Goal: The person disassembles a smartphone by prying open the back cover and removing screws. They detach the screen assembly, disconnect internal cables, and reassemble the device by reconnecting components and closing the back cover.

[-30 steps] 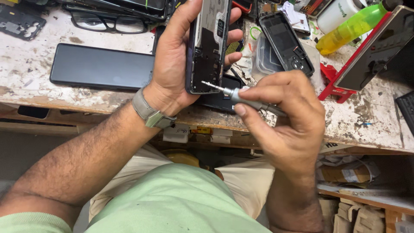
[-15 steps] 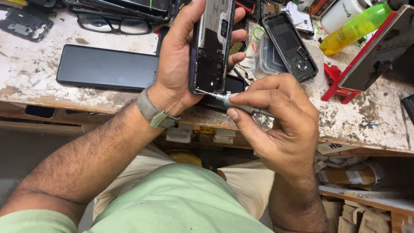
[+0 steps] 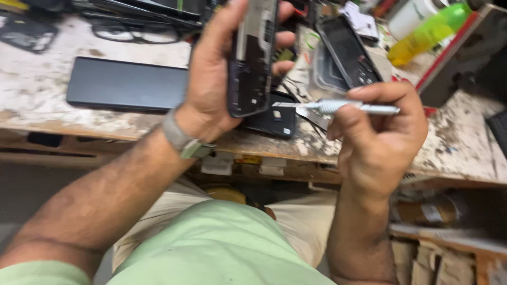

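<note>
Between my hands, screwdriver (image 3: 343, 107) tip just backed off the phone frame (image 3: 252, 58).
Left hand (image 3: 216, 84) still gripping frame upright, right hand (image 3: 377, 132) pinching driver, drawn rightward — guessing that screw's finished.

**Colours at the bench**

The phone frame (image 3: 252, 58) is black and silver. The screwdriver (image 3: 343, 107) is silver. At upper right, the bottle (image 3: 428, 32) is yellow-green. The worktop (image 3: 47, 113) is white, stained brown. The shirt (image 3: 222, 248) is pale green.
</note>
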Demonstrator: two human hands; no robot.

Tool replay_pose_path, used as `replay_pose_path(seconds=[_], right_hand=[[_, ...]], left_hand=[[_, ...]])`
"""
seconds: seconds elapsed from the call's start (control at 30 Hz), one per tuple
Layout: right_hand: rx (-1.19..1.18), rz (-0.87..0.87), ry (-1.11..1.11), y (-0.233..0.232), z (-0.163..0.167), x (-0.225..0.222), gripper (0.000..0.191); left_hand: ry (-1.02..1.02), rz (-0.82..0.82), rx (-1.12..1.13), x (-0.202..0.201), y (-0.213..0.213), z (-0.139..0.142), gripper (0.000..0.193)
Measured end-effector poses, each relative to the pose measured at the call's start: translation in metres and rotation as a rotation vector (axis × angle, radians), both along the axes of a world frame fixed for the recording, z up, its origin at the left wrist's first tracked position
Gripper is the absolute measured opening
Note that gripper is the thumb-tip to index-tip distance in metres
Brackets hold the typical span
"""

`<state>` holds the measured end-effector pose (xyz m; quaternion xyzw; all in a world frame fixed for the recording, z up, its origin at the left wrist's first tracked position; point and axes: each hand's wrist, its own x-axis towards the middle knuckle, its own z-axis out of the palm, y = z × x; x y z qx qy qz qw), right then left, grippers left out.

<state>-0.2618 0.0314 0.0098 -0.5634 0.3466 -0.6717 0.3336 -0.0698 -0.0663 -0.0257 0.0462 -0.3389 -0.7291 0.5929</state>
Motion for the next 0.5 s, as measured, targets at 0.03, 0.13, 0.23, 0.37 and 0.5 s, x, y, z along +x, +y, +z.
replay_pose_path(seconds=[0.03,0.13,0.23,0.37,0.5], right_hand=[[-0.007,0.016,-0.1,-0.001,-0.005,-0.012,0.019],[-0.006,-0.117,-0.033,0.009,-0.019,-0.06,0.02],[0.036,-0.293,0.271,0.021,-0.039,-0.104,0.023],[0.084,-0.501,0.599,0.022,-0.073,-0.131,0.021],[0.12,-0.638,0.943,0.015,-0.098,-0.132,0.02]], left_hand=[[-0.026,0.019,-0.032,0.001,0.002,-0.001,0.053],[-0.05,0.033,-0.083,0.008,0.005,-0.008,0.051],[-0.002,-0.003,-0.022,0.009,0.003,-0.017,0.046],[0.058,-0.084,0.007,0.003,0.0,-0.018,0.055],[0.134,-0.17,0.003,-0.005,-0.003,-0.008,0.062]])
